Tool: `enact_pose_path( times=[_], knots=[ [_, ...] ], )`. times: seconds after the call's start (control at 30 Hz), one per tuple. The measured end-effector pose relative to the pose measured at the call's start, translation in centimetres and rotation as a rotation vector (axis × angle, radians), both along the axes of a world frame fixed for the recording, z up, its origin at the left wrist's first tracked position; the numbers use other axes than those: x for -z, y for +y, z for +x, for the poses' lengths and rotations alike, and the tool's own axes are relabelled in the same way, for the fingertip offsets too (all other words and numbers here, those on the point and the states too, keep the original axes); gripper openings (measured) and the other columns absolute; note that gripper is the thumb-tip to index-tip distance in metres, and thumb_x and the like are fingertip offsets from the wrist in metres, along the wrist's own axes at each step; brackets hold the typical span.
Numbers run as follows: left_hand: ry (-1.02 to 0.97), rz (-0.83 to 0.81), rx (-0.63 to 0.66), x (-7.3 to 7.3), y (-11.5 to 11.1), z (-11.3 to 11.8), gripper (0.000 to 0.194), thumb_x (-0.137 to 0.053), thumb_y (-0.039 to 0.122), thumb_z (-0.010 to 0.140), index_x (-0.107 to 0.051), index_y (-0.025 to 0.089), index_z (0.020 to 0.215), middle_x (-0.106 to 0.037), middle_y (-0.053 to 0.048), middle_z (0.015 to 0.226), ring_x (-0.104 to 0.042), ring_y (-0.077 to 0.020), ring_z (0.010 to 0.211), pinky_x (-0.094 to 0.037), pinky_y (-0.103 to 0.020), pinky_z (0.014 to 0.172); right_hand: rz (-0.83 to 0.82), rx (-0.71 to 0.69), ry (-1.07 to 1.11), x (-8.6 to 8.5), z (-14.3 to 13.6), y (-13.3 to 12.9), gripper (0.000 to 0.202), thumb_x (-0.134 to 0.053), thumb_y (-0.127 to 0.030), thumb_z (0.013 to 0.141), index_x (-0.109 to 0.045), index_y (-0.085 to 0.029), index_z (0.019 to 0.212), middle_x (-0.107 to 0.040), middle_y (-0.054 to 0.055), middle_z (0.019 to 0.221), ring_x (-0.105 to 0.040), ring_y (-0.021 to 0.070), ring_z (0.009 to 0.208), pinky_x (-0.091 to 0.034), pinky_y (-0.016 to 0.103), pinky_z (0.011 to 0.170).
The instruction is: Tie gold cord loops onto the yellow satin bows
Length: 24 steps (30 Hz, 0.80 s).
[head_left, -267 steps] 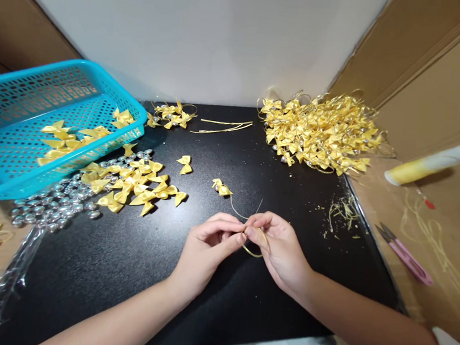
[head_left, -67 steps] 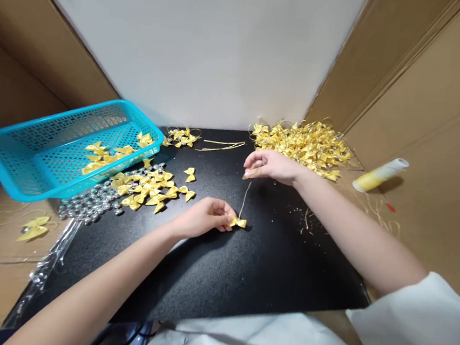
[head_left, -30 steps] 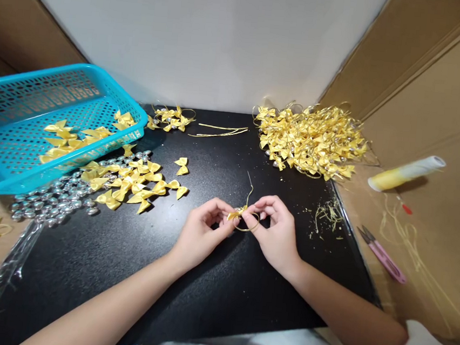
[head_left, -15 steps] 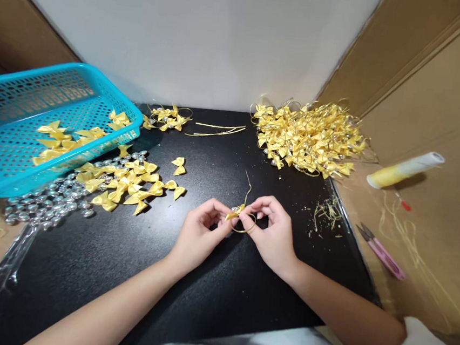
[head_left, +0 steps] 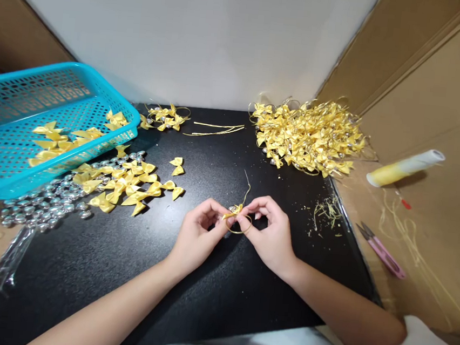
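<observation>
Head view, left hand (head_left: 201, 229) and right hand (head_left: 271, 235) pinching yellow bow (head_left: 233, 211), blue basket (head_left: 103, 98) leftward, snips (head_left: 385, 257) rightward

Bow (head_left: 229, 214): satiny cloth. Beads (head_left: 39, 208): glossy, metallic-looking. Basket (head_left: 21, 178): smooth plastic. Tabletop (head_left: 104, 252): grainy, low-sheen.

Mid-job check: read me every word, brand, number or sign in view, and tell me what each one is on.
No text is readable in this view.
Blue basket: cut-out shapes near the front corner, too small to tell whether they are letters.
Yellow-and-white roll: no legible marking.
Pink-handled snips: no legible marking.
Held yellow bow: no lettering visible.
</observation>
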<state>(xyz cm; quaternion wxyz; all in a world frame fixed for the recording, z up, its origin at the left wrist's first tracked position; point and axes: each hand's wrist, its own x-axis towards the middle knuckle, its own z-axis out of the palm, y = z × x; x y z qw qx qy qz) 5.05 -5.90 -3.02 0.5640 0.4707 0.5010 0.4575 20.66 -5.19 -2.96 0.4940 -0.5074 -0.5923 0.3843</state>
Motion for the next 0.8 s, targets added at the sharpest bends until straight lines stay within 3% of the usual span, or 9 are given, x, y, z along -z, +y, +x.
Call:
enact_pose_path(
  times=[0.33, 0.8],
  knots=[
    [-0.020, 0.002, 0.045, 0.08, 0.17, -0.17, 0.014, -0.071, 0.025, 0.080, -0.068, 0.019, 0.092, -0.069, -0.001, 0.084, -0.059, -0.0111, 0.072, -0.046, -0.022, 0.068, 0.105, 0.016, -0.118, -0.16, 0.18, -0.07, 0.015, -0.066, -0.015, 0.076, -0.054, -0.023, 0.081, -0.069, 0.001, 0.074, -0.067, 0.0179, 0.072, -0.048, 0.030, 0.065],
    [-0.013, 0.003, 0.033, 0.04, 0.19, -0.11, 0.013, -0.074, 0.026, 0.078, -0.067, 0.018, 0.083, -0.068, 0.000, 0.077, -0.058, -0.0105, 0.068, -0.045, -0.021, 0.066, 0.051, -0.005, -0.053, -0.12, 0.18, -0.09, 0.015, -0.067, -0.016, 0.077, -0.054, -0.022, 0.081, -0.069, 0.001, 0.075, -0.068, 0.0167, 0.071, -0.047, 0.028, 0.063]
  ],
)
